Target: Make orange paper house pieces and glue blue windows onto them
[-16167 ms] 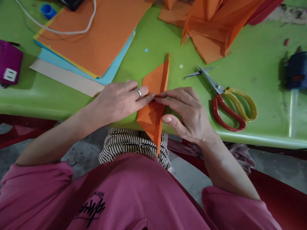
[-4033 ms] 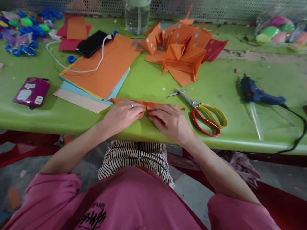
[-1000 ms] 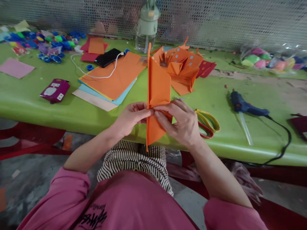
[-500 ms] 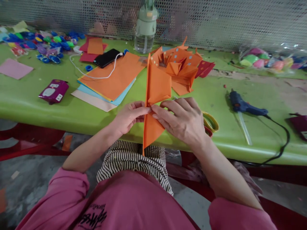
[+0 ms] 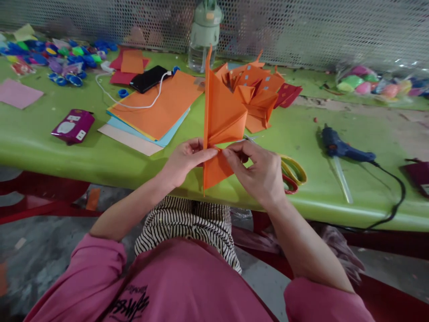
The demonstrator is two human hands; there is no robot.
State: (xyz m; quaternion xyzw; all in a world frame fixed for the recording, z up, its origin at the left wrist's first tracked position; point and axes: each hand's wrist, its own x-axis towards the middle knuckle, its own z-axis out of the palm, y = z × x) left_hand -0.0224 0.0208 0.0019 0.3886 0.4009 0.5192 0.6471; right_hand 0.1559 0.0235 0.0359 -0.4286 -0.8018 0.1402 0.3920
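A folded sheet of orange paper point(image 5: 224, 112) stands upright between my hands at the table's front edge, its creased upper part fanned to the right. My left hand point(image 5: 186, 161) pinches the paper's long left edge, thumb in front and fingers partly hidden behind. With thumb and forefinger, my right hand point(image 5: 258, 167) grips the paper near its middle fold. Scissors point(image 5: 293, 170) with yellow and red handles lie just beyond my right hand, their blades partly hidden. Behind the held sheet sit several folded orange paper pieces point(image 5: 263, 96), some with small pale squares on them.
Left of my hands is a stack of coloured paper point(image 5: 161, 112) with a black phone point(image 5: 150, 78) and white cable. A purple box point(image 5: 73, 126) lies farther left. A glue gun point(image 5: 345, 145) rests at right, its cord trailing off the edge. A water bottle point(image 5: 204, 40) stands behind.
The orange paper has been raised, and its upper part has spread wider to the right. My right hand has shifted slightly right, its fingers now curled into a pinch.
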